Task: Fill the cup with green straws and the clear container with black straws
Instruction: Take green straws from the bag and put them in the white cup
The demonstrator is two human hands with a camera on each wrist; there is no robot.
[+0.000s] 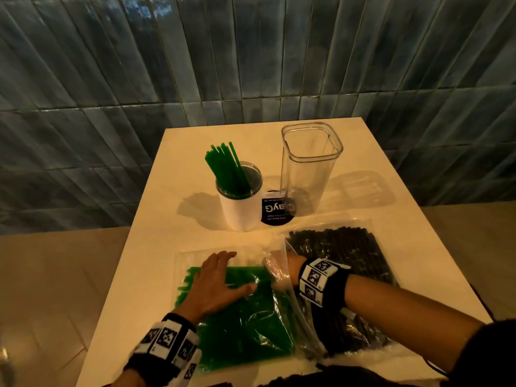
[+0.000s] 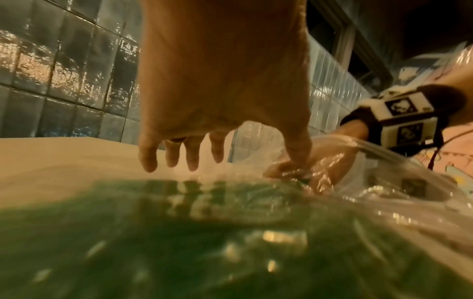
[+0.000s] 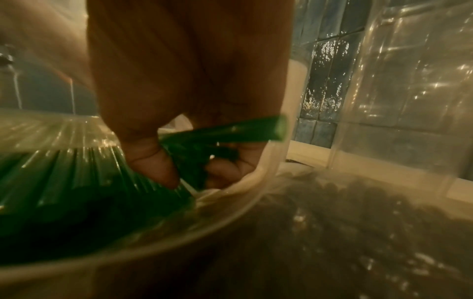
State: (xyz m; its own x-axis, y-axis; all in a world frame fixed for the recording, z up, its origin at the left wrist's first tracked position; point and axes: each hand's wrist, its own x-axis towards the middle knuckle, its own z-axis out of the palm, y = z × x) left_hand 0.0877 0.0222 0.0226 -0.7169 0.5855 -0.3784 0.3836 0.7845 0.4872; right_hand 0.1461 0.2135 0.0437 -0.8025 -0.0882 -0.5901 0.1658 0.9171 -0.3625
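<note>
A white cup (image 1: 239, 208) with several green straws (image 1: 226, 166) stands mid-table, and the tall clear container (image 1: 308, 169) beside it is empty. Near me lie a clear bag of green straws (image 1: 245, 322) and a bag of black straws (image 1: 346, 280). My left hand (image 1: 220, 280) rests flat on the green bag with straight fingers (image 2: 192, 153). My right hand (image 1: 276, 270) is inside the green bag's mouth. In the right wrist view its fingers (image 3: 151, 161) pinch a small bunch of green straws (image 3: 230, 131).
A black round label card (image 1: 275, 210) leans between cup and container. The white table (image 1: 173, 152) ends at a tiled wall behind. The floor drops away on both sides. A cable runs off the right table edge.
</note>
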